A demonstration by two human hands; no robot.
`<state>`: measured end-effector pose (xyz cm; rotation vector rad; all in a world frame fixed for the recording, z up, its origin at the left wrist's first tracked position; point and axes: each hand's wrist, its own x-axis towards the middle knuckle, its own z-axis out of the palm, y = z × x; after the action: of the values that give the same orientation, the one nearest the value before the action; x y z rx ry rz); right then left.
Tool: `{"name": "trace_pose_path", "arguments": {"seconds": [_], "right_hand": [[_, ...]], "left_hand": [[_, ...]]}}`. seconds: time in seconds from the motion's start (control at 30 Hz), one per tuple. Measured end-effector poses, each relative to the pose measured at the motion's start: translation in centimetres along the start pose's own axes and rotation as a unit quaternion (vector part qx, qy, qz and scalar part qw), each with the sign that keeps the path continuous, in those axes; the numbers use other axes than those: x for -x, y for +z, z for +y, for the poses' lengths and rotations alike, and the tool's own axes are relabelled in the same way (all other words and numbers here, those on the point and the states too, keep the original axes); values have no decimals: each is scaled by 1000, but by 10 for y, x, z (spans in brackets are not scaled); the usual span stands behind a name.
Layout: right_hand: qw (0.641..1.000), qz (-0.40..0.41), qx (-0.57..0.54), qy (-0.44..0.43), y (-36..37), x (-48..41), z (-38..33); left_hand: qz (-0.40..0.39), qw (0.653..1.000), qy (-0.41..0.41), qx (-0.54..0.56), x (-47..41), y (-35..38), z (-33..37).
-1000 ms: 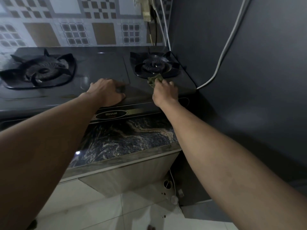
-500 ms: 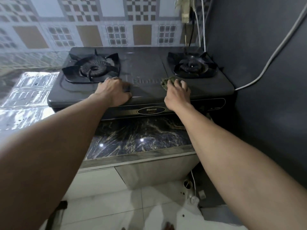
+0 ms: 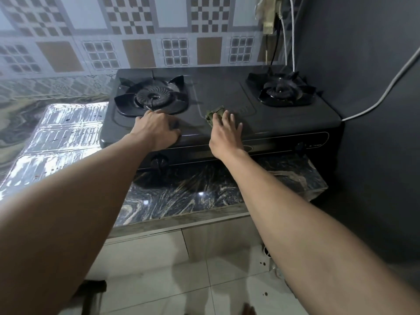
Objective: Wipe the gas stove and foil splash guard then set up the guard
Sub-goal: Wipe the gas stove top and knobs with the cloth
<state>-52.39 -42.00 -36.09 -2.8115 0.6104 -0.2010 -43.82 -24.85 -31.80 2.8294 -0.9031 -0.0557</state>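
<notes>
A black two-burner gas stove [image 3: 218, 92] stands on a dark marble counter. My right hand [image 3: 223, 135] presses a small green cloth [image 3: 214, 113] flat onto the stove top, between the two burners, with its fingers spread. My left hand [image 3: 156, 129] rests palm down on the stove's front left, just below the left burner [image 3: 151, 96]. The silver foil splash guard [image 3: 56, 142] lies flat on the counter to the left of the stove.
The right burner [image 3: 284, 90] sits near a dark wall with a white cable [image 3: 386, 87] running down it. Patterned tiles line the back wall. Two knobs [image 3: 159, 161] sit on the stove's front panel. White floor tiles lie below the counter edge [image 3: 181, 221].
My right hand has slid the cloth leftward from beside the right burner to the middle of the stove top. The view has shifted, bringing the foil guard into sight.
</notes>
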Motion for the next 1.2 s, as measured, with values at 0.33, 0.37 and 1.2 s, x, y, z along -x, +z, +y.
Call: {"name": "trace_pose_path", "arguments": {"seconds": [0.33, 0.37, 1.2], "right_hand": [[999, -14, 15, -32, 11, 4, -68], [999, -16, 18, -40, 13, 4, -76], [997, -36, 31, -60, -1, -5, -57]], "left_hand": [[41, 999, -7, 6, 28, -4, -75], [44, 999, -12, -3, 30, -4, -82], [-4, 999, -29, -23, 38, -17, -107]]}}
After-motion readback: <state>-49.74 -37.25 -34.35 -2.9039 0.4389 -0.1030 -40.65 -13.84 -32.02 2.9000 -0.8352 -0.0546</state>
